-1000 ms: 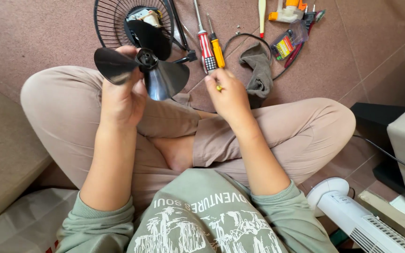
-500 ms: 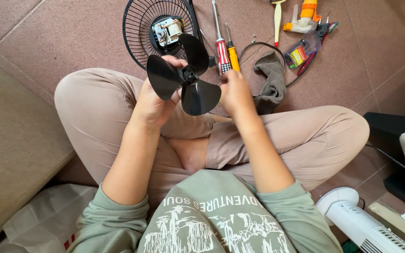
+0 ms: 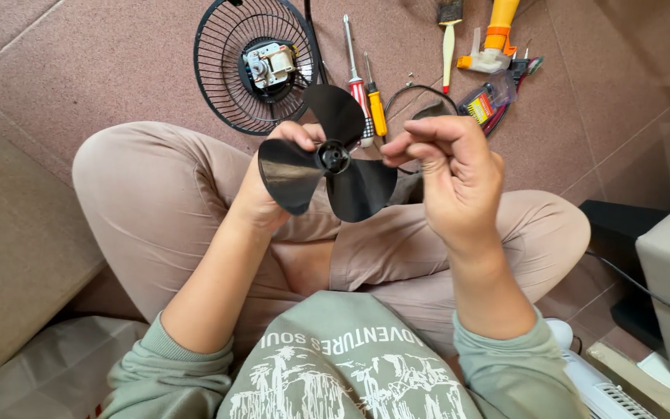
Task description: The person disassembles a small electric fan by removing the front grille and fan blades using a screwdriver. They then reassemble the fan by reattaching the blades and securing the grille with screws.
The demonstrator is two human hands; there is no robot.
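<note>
My left hand (image 3: 261,198) holds a black three-blade fan propeller (image 3: 350,190) up over my crossed legs, gripping it from behind at the hub. Just to the right of the blades, my right hand (image 3: 451,174) has its fingertips pinched together; whether something small sits between them is hidden. On the floor beyond lies a round black wire fan guard (image 3: 222,77) with the bare motor (image 3: 271,66) in its middle.
Next to the guard lie a red-handled screwdriver (image 3: 357,89) and a yellow-handled one (image 3: 378,112), a black cable loop (image 3: 420,89), a brush (image 3: 448,39) and a yellow-orange tool (image 3: 498,35). A beige cushion (image 3: 9,233) is at left, a white appliance (image 3: 599,388) at lower right.
Both hands and the propeller have risen toward the camera. My right hand has closed in beside the blades with its fingers pinched. The view has tilted down toward my lap.
</note>
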